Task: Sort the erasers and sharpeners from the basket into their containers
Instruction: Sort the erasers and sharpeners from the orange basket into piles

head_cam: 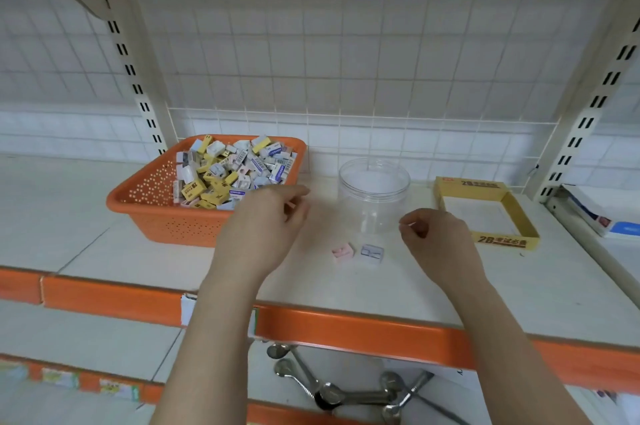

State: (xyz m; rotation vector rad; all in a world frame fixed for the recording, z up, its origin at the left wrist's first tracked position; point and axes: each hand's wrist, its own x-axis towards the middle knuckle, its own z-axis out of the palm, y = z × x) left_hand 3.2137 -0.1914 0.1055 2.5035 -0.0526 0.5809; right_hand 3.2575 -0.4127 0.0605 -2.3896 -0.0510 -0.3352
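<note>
Pink sharpener (pixel 343 251) and grey sharpener (pixel 372 254) lie between hands, near side of clear jar (pixel 374 196). Left hand (pixel 266 220) and right hand (pixel 434 234) loosely curled, holding nothing visible; right hand nearer grey one.

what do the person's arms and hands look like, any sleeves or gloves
Both forearms are bare up to the bottom edge of the picture, with no sleeve in sight. The left hand and right hand wear no gloves. No rings, watch or bracelet show on the sides facing the camera.
</note>
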